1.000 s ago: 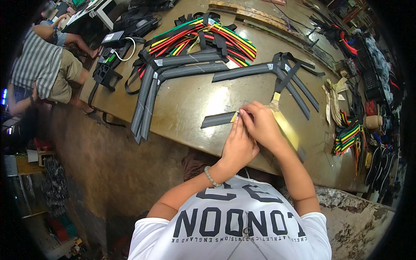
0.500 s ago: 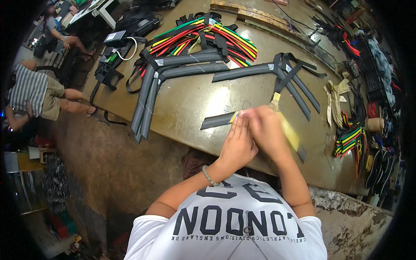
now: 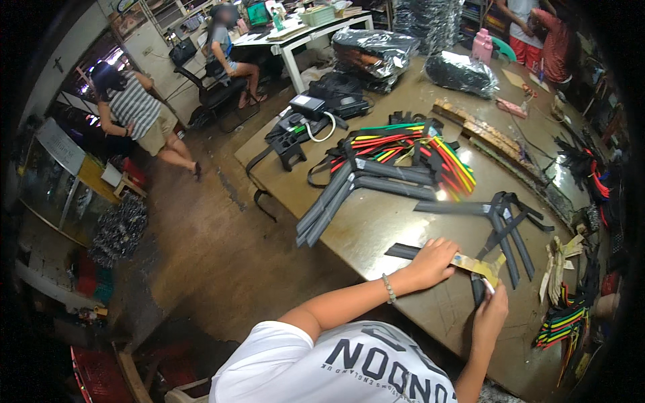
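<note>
My left hand [image 3: 433,263] lies across a dark grey padded strap [image 3: 401,250], its fingers closed over the end of a flat yellow template [image 3: 478,264]. The template bends like a V on top of the strap piece, and one leg of that piece [image 3: 478,289] shows below it. Right of this, my right hand [image 3: 492,310] pinches a short white pen-like stick [image 3: 488,286] at the template's lower edge. Just beyond, a forked strap piece [image 3: 516,245] lies on the table with its black webbing reaching toward the template.
Several grey padded straps [image 3: 329,205] lie stacked left of a red, yellow and green strap bundle [image 3: 396,142]. A long worn wooden bar [image 3: 487,131] runs behind. More coloured straps [image 3: 563,326] sit at the right edge. Other people stand and sit farther off.
My view has swung up and left, showing more of the room. My hands have moved apart: the left stays on the strap, while the right has come down to the template's lower edge.
</note>
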The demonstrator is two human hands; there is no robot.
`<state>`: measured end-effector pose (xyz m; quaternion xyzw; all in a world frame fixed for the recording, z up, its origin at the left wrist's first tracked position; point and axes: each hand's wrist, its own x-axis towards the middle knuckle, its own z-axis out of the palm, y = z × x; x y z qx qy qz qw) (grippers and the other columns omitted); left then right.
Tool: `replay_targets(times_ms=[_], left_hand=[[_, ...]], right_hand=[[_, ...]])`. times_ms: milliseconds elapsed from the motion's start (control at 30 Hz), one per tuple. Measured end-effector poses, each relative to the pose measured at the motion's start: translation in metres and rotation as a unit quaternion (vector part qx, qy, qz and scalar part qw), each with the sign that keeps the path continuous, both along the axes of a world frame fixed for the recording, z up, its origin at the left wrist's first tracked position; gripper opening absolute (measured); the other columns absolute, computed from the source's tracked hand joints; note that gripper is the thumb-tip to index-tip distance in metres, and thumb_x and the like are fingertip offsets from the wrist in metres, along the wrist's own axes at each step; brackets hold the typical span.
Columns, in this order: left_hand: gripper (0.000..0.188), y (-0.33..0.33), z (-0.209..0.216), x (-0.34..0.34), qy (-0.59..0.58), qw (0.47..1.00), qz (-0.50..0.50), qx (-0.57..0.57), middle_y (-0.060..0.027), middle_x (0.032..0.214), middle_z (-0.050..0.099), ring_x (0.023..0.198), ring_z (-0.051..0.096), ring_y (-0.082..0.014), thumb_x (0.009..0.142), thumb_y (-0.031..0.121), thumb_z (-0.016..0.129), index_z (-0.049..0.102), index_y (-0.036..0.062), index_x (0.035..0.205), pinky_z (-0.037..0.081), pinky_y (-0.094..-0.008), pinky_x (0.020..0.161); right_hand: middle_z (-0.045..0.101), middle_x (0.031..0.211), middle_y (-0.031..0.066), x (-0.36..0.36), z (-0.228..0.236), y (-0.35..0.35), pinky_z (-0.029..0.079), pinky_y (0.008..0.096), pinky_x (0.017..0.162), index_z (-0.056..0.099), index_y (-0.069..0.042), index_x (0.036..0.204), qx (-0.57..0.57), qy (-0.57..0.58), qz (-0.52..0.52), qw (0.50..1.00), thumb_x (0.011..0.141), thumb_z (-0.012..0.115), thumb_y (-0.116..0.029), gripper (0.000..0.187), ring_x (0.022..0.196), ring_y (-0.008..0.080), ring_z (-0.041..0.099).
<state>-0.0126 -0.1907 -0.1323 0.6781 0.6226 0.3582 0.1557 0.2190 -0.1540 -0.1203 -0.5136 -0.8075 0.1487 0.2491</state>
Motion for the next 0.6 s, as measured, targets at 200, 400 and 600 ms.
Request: replay_targets(times_ms=[200,400,600], left_hand=[[0.023,0.033,0.035,-0.051,-0.111,0.991,-0.07,0.006,-0.0187,0.097,0.066,0.091,0.064,-0.0359,0.085,0.02,0.067,0.064,0.0019,0.099,0.049,-0.0428,0.079],[0.024,-0.016,0.098,-0.142,-0.024,0.928,0.28,0.245,-0.0156,0.102,0.068,0.096,0.066,-0.0289,0.089,0.019,0.066,0.067,0.0021,0.105,0.05,-0.0367,0.086],[0.046,-0.096,0.031,-0.169,0.089,0.861,0.499,0.046,-0.015,0.107,0.062,0.103,0.055,-0.0354,0.08,0.028,0.075,0.061,0.0038,0.117,0.044,-0.0437,0.09]], right_hand=[[0.035,0.068,-0.0012,0.081,-0.024,0.018,0.042,0.0329,0.051,0.037,-0.005,0.083,-0.149,0.263,-0.179,0.936,0.097,0.054,-0.009,0.022,0.056,0.011,0.048],[0.04,0.07,-0.0022,0.072,-0.053,0.007,0.035,0.0231,0.041,0.031,0.001,0.145,-0.147,0.37,-0.205,0.894,0.099,0.054,-0.014,0.054,0.048,0.0068,0.041],[0.042,0.068,-0.0017,0.063,-0.047,0.008,0.034,0.0228,0.041,0.026,0.001,0.149,-0.147,0.369,-0.196,0.897,0.099,0.054,-0.015,0.06,0.049,0.0062,0.041]])
